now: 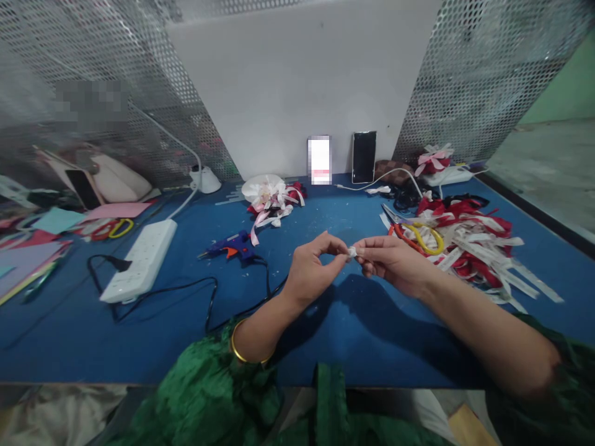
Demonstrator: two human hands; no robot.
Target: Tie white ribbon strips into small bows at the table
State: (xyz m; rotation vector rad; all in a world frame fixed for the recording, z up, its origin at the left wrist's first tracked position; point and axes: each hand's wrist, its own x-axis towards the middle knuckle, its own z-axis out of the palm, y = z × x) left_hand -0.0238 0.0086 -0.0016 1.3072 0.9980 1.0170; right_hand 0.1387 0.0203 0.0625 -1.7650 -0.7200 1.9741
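your left hand (307,266) and right hand (400,260) pinch a small white ribbon piece (352,252) between thumbs and fingertips, mid-table; the blue glue gun (240,243) lies left, yellow-handled scissors (439,240) right, beside heaped red and white ribbon strips (478,238).

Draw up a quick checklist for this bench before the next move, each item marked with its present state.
1. White piece held: ok, pinched between fingertips of the left hand and right hand.
2. Blue glue gun away from both hands: ok, lying on the table.
3. Glue gun's heat: cannot tell.
4. Black plug seated in the power strip: ok.
5. Scissors out of hand: ok, beside the ribbon pile.
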